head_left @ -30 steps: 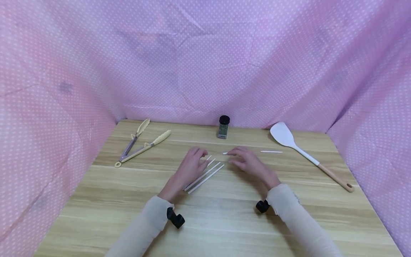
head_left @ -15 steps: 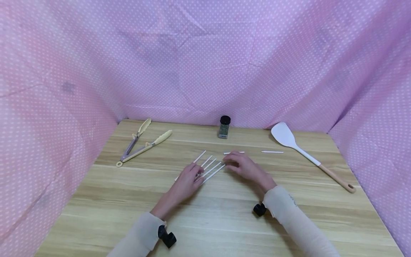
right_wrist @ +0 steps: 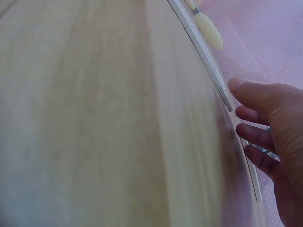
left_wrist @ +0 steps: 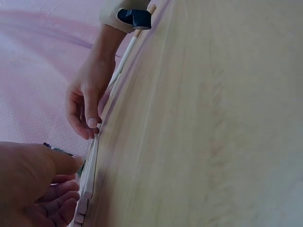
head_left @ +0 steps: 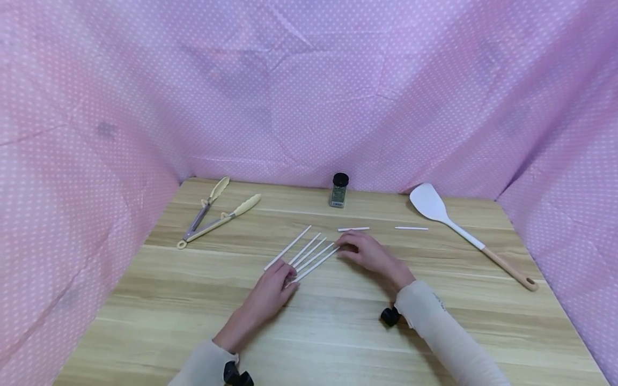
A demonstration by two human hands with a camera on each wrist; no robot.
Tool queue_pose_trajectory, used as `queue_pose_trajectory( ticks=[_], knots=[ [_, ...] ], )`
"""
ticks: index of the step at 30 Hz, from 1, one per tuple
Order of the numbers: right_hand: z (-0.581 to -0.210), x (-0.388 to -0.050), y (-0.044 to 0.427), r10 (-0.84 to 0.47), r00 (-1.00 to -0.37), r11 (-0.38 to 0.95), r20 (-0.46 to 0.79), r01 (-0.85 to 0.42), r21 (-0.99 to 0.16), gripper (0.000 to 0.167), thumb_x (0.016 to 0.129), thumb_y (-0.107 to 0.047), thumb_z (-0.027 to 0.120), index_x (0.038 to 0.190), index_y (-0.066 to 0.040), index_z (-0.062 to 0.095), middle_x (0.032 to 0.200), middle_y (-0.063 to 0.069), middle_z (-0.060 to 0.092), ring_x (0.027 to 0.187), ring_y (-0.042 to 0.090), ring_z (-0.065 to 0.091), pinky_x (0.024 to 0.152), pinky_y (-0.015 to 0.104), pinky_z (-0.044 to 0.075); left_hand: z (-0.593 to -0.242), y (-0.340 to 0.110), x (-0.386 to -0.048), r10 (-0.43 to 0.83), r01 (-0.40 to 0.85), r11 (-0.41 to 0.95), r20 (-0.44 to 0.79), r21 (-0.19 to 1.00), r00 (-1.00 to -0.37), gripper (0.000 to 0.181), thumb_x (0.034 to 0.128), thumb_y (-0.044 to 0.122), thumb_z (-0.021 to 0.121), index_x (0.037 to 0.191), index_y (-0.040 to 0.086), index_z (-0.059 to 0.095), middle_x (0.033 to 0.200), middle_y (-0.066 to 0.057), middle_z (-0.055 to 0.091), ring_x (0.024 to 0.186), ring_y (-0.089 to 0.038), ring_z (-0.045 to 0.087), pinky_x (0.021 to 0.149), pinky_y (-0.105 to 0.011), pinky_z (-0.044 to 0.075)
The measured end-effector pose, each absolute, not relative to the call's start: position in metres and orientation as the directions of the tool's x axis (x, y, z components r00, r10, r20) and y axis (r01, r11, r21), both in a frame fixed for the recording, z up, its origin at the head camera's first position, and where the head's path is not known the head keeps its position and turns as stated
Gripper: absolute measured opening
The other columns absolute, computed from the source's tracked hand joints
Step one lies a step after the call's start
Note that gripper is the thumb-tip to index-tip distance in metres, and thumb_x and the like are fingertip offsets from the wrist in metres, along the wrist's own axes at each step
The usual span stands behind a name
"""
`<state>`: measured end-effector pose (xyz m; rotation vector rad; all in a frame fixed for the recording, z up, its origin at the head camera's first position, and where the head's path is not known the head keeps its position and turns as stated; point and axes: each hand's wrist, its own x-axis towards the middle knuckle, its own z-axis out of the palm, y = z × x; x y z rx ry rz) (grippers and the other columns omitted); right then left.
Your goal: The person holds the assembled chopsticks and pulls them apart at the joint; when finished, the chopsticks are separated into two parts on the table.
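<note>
Nearest, two black wrist cameras (head_left: 390, 317) sit at the cuffs of two pale sleeves (head_left: 449, 338). Ahead, the left hand (head_left: 270, 292) has its fingers loosely bent and gripping nothing, with the near ends of five slim white sticks (head_left: 310, 252) just beside them; whether the fingertips touch any stick, I cannot tell. All five lie slantwise on the one wooden table (head_left: 338, 343), running from the left fingers toward the right. Farther on, the right hand (head_left: 369, 254) has thumb and fingers slightly bent and apart, likewise empty, at the far ends of the nearer sticks; contact is unclear there too. Just beyond the right fingers lies one short white stick (head_left: 354, 229), and a second short white stick (head_left: 412, 228) lies to their right. Well right of those fingers rests one white spatula (head_left: 465, 234) with a wooden grip; well left of the left fingers and beyond them, one pair of spread tongs (head_left: 211, 228). Straight beyond the right fingertips, one black-lidded jar (head_left: 339, 194) stands upright before one pink dotted cloth (head_left: 309, 107).
</note>
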<state>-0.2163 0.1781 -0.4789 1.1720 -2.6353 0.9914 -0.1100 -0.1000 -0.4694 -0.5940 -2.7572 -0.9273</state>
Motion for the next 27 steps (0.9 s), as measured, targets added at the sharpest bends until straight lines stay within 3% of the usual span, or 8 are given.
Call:
queue_pose_trajectory(
  ticks=[15, 27],
  knots=[
    [-0.486, -0.218, 0.175, -0.634, -0.681, 0.470, 0.367, -0.716, -0.517, 0.018, 0.083, -0.015, 0.074, 0.101, -0.011, 0.071, 0.102, 0.001, 0.067, 0.110, 0.023, 0.059, 0.101, 0.039, 0.042, -0.479, -0.105, -0.095, 0.177, 0.336, 0.702, 0.302, 0.628, -0.937, 0.017, 0.0787, 0.006, 0.076, 0.090, 0.008, 0.063, 0.088, 0.003, 0.055, 0.080, -0.008, 0.054, 0.072, -0.026, 0.049],
    [-0.488, -0.218, 0.174, -0.618, -0.697, 0.482, 0.364, -0.702, -0.524, 0.017, 0.082, -0.012, 0.074, 0.099, -0.011, 0.072, 0.103, 0.003, 0.067, 0.114, 0.029, 0.057, 0.103, 0.042, 0.040, -0.482, -0.104, -0.089, 0.128, 0.284, 0.764, 0.295, 0.579, -0.947, 0.016, 0.0783, 0.009, 0.077, 0.088, 0.010, 0.063, 0.081, 0.005, 0.054, 0.072, -0.006, 0.050, 0.065, -0.024, 0.047]
  ],
)
